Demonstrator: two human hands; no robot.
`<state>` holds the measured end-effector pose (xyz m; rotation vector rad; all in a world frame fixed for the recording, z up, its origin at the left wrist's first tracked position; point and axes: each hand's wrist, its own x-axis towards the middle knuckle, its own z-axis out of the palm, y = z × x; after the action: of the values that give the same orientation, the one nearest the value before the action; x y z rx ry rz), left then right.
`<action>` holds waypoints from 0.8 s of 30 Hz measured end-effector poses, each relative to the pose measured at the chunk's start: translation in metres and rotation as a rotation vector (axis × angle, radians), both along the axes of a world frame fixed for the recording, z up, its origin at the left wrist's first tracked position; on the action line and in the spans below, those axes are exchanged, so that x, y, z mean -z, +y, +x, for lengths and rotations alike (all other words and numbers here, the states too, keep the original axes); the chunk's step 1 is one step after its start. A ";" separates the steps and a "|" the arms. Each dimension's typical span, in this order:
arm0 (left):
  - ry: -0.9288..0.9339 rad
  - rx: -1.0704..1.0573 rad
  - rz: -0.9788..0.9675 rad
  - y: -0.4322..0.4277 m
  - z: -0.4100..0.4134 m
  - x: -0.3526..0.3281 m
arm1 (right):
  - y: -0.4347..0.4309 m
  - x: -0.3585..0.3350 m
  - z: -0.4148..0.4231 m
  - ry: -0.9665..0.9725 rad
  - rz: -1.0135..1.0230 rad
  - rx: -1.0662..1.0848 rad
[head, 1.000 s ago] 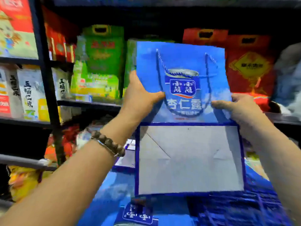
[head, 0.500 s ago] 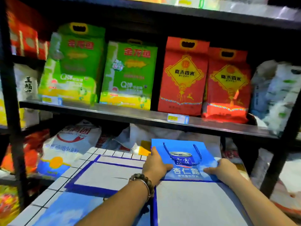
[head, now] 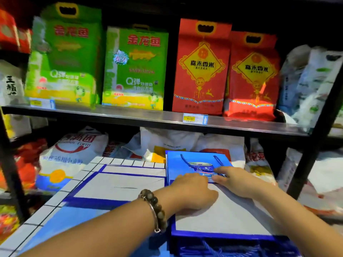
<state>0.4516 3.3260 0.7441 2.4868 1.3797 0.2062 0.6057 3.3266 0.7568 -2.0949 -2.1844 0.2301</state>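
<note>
Head view: bag stack (head: pixel 232 216), metal shelf (head: pixel 130 115).

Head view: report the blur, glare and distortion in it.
Head view: motion blur smears the left green bag and the print on the blue paper bag; a bright patch washes out the foot of the right red bag; the wide-angle lens tilts the right shelf post.

Upper shelf (head: pixel 148 115), left to right: two green rice bags (head: pixel 63 58), two red rice bags (head: pixel 200 71), two price labels (head: pixel 194 118). Centre of the frame: two flattened blue paper bags (head: pixel 185 164) side by side; further ones at the bottom edge cannot be counted. Lower centre: one bead bracelet (head: pixel 154 206). The white sacks (head: pixel 74 151) below the shelf overlap; count indeterminate.
</note>
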 end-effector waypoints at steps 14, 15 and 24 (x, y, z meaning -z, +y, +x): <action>0.146 0.018 -0.101 -0.005 0.004 0.045 | 0.009 0.055 -0.009 -0.251 -0.304 -0.009; 0.140 0.020 -0.102 -0.005 0.003 0.044 | 0.009 0.055 -0.009 -0.256 -0.288 -0.016; -0.114 0.191 0.219 -0.067 -0.048 -0.017 | -0.031 -0.001 -0.038 -0.371 0.580 -0.323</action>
<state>0.4033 3.2589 0.7607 2.7169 1.1187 0.4727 0.5672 3.2951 0.7574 -1.5512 -2.3818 -0.7374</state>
